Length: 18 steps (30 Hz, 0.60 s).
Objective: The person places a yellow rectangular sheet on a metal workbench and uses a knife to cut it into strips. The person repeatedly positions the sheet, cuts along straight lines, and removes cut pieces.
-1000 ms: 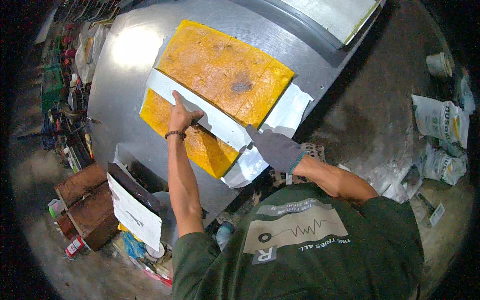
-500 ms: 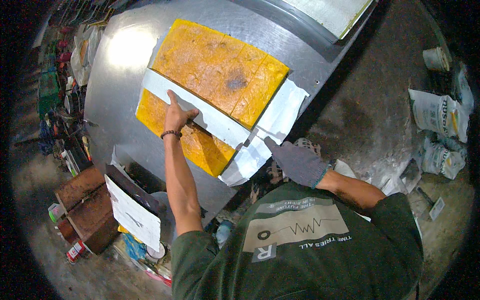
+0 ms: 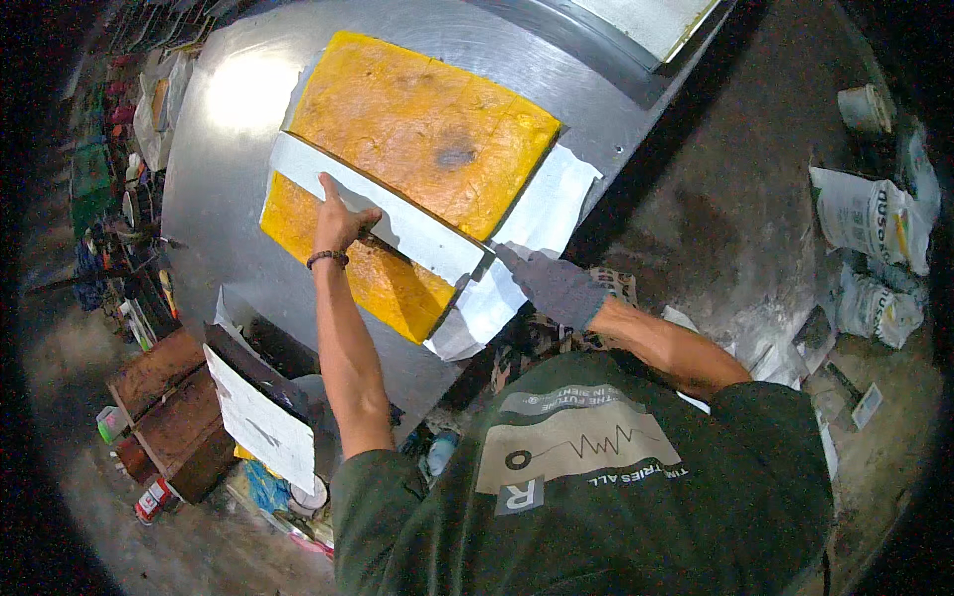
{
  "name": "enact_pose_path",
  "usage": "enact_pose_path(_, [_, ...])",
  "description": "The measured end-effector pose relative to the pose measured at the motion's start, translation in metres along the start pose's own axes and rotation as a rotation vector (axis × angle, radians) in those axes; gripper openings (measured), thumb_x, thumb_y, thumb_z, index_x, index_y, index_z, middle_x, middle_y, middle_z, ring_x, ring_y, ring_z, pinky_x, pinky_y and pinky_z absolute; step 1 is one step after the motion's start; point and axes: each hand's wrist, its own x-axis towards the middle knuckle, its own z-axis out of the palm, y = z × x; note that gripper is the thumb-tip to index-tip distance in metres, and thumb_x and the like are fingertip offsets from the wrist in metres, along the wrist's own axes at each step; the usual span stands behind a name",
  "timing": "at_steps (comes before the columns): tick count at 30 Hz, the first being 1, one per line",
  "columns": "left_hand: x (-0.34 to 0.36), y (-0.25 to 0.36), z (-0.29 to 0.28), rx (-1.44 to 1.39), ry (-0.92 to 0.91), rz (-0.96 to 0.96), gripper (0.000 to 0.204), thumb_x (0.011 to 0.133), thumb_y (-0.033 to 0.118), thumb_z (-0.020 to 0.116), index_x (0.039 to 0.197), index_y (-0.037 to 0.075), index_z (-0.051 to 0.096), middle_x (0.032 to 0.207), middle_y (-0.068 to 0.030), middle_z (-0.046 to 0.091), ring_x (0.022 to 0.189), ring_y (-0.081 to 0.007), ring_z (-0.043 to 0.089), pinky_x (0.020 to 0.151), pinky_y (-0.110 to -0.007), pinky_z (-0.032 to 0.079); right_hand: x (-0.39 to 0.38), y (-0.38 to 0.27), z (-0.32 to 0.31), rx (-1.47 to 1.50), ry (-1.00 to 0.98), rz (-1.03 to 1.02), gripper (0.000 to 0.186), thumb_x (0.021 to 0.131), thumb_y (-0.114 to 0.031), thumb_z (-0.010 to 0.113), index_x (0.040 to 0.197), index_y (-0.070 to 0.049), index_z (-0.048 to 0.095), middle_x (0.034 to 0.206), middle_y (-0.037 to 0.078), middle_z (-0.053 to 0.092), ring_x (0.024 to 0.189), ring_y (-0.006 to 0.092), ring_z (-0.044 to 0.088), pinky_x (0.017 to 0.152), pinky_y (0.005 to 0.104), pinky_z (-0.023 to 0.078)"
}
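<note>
A flat yellow slab (image 3: 427,129) with a browned top, like sponge cake, lies on white paper (image 3: 556,199). Across it runs a long white straight strip (image 3: 397,211), with slab showing on both sides. My bare left hand (image 3: 340,219) presses on this strip, its index finger stretched out and thumb spread apart. At the strip's near right end, my right hand (image 3: 556,286) in a grey glove is closed on a thin knife (image 3: 490,247). Only a little of its blade shows at the slab's edge; the handle is hidden in the glove.
The slab rests on a shiny metal table (image 3: 224,189). A pale tray (image 3: 656,25) stands at its far right. White sacks (image 3: 865,219) and a bucket (image 3: 863,111) are on the floor at right. Brown boxes (image 3: 164,397) and a white board (image 3: 260,422) stand at left.
My right hand has moved left and slightly up, bringing the knife to the slab's edge beside the strip's end. My left hand stays on the strip. The whole view has shifted slightly.
</note>
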Motion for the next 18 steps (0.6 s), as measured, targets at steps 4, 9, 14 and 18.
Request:
enact_pose_path(4, [0.001,-0.002,-0.001,0.063,0.043,0.040,0.132,0.065,0.025,0.093,0.155,-0.004,0.002,0.128,-0.0412,0.051,0.109,-0.0413,0.063,0.091,-0.042,0.056,-0.028,0.024,0.021,0.024,-0.062,0.043,0.056,0.099,-0.020,0.049,0.150,-0.008,0.032,0.099,0.027,0.061,0.079,0.0443,0.063,0.071,0.0516,0.053])
enact_pose_path(9, [0.004,-0.008,0.001,0.011,0.047,0.088,0.133,0.064,0.027,0.094,0.155,-0.004,0.003,0.129,-0.0400,0.051,0.109,-0.0410,0.064,0.090,-0.042,0.056,-0.140,0.049,-0.020,0.050,-0.390,0.274,0.050,0.101,-0.024,0.048,0.147,-0.008,0.038,0.104,0.027,0.066,0.089,0.0460,0.065,0.076,0.0503,0.054])
enact_pose_path(14, [0.001,-0.004,-0.003,-0.153,0.010,0.054,0.137,0.063,0.040,0.094,0.154,-0.006,0.003,0.128,-0.0381,0.053,0.105,-0.0397,0.066,0.086,-0.042,0.057,-0.147,0.026,-0.056,0.154,0.076,0.194,0.049,0.098,-0.033,0.054,0.140,-0.008,0.048,0.116,0.024,0.064,0.101,0.0428,0.064,0.088,0.0484,0.052])
enact_pose_path(18, [0.003,0.019,0.008,-0.020,0.140,-0.138,0.137,0.068,0.071,0.076,0.155,-0.004,0.002,0.135,-0.0473,0.042,0.117,-0.0489,0.059,0.097,-0.049,0.051,-0.060,-0.001,-0.054,0.386,-0.019,0.408,0.049,0.092,-0.042,0.062,0.121,-0.003,0.059,0.109,0.021,0.066,0.097,0.0392,0.065,0.084,0.0465,0.052])
